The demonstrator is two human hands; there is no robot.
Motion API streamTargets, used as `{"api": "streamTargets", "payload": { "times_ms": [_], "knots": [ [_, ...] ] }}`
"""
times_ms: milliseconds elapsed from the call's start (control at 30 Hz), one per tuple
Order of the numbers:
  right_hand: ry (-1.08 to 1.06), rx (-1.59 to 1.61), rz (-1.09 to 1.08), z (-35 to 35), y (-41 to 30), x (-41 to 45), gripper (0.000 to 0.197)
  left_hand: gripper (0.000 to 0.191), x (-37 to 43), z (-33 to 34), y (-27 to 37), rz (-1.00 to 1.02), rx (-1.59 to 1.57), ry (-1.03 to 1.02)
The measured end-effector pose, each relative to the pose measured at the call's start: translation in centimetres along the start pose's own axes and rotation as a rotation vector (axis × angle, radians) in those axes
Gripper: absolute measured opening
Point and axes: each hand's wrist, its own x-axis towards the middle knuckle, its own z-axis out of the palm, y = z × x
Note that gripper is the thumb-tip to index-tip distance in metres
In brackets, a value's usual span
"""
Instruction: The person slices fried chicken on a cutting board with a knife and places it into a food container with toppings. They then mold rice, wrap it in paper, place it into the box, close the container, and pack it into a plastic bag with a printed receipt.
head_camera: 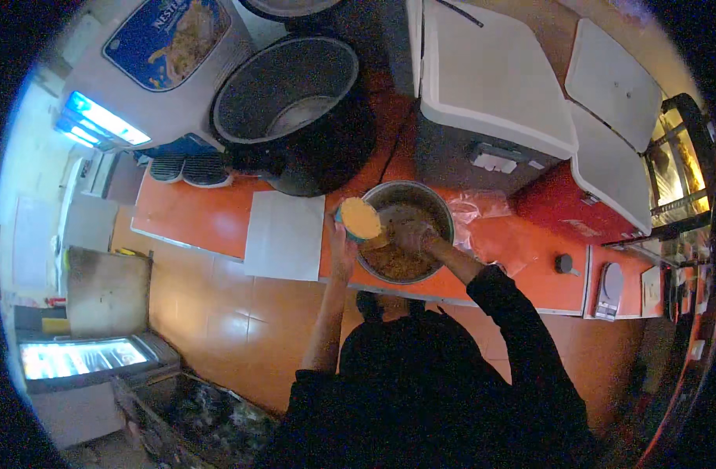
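My left hand [341, 249] grips a small teal container [339, 218] at the left rim of a round metal pot [450, 220]. Its top looks pale yellow-orange, and it leans over the pot's opening. My right hand [417, 236] reaches down inside the pot, low over a brown, crumbly-looking mass [396, 262]. Blur and dim light hide whether its fingers hold anything. The pot stands near the front edge of an orange countertop [188, 202].
A white sheet [284, 234] overhangs the counter's edge on the left. Behind stand a large black pot [328, 146], a Nestlé drink dispenser [217, 76] and a grey cooler box [451, 149]. Clear plastic [481, 208], a red cooler box [563, 205] and a scale [611, 287] are rightward.
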Motion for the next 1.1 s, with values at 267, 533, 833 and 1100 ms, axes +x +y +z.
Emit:
{"api": "streamTargets", "payload": {
  "times_ms": [267,533,833,1100],
  "knots": [
    [-0.074,0.187,0.235,-19.1,-9.8,-5.7,0.035,0.052,-2.4,-1.5,2.7,-0.052,-0.179,0.021],
    [0.166,-0.102,0.431,-23.4,-18.9,-11.1,0.032,0.051,-2.6,3.0,-1.5,-0.291,-0.091,-0.004],
    [0.129,-0.187,0.524,-24.8,-19.9,-12.3,0.030,0.047,-2.3,0.5,-4.0,-0.387,-0.165,-0.047],
    [0.203,0.735,0.508,-23.7,-15.3,-8.8,0.043,0.045,-2.3,0.4,-1.9,-0.399,-0.460,-0.077]
  ]
}}
